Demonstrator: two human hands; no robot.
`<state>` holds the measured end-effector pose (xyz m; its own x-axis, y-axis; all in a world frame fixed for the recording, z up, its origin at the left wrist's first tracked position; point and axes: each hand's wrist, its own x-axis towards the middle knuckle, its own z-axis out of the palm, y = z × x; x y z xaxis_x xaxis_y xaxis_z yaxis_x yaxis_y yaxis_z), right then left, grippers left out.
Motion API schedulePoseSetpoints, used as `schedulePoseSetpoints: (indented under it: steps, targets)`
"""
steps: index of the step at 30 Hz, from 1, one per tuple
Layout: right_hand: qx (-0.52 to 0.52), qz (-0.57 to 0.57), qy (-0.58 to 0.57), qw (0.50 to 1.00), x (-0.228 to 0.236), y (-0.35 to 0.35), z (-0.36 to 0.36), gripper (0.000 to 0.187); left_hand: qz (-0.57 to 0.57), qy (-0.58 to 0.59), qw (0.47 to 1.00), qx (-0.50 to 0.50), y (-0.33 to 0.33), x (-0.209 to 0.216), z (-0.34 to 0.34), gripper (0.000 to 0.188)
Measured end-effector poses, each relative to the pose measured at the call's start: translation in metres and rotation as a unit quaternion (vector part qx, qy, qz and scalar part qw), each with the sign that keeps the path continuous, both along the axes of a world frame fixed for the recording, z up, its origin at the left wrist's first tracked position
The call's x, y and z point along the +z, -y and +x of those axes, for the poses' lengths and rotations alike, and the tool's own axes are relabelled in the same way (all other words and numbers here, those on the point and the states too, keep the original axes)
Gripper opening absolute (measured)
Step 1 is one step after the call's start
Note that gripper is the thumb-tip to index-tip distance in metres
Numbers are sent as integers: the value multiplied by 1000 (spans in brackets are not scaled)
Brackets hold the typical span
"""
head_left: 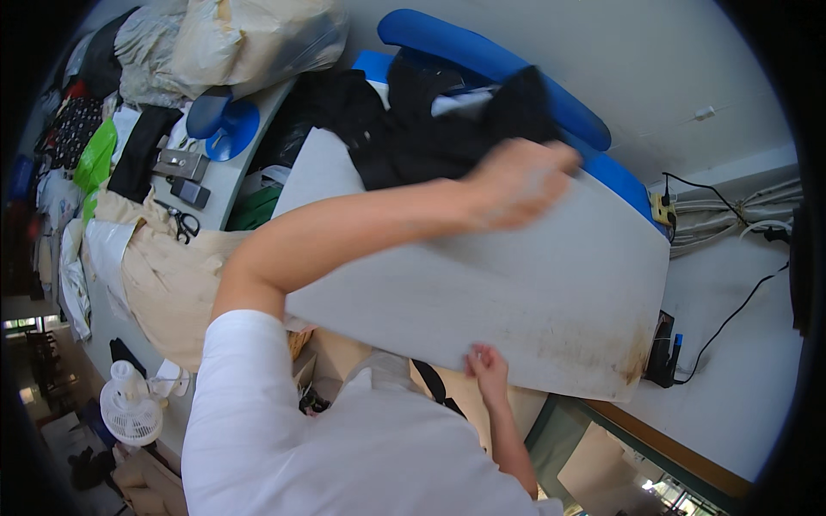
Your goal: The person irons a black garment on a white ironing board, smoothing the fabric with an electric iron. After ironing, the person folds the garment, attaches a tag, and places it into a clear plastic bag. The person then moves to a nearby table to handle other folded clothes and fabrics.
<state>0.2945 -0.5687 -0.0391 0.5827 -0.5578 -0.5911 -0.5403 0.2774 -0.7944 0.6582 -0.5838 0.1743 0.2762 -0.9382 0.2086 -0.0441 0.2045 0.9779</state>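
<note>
Black cloth (pixel 430 129) is lying at the far end of the grey board (pixel 516 284), where your blurred left hand (pixel 516 182) is pressing it, grip unclear, while your right hand (pixel 487 365) fingers are pinching the board's near edge, steadying it for smoothing.

Premises appear to be a garment workroom. Evidence: 1 padded pressing board (pixel 516 284), stained at its edge; scissors (pixel 182 224) on a cluttered worktable (pixel 225 185); bagged fabric (pixel 249 39); heaped cloth (pixel 168 275); small white fan (pixel 131 408).
</note>
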Motion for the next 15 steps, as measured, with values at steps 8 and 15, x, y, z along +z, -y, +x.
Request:
schedulePoseSetpoints:
  steps: [8, 15]
  targets:
    - [117, -458, 122, 873, -14, 113, 62, 51, -101, -85, 978, -159, 22, 194, -145, 35]
    - [-61, -504, 132, 851, 91, 155, 5, 57, -203, 22, 978, 32, 30, 274, -83, 28]
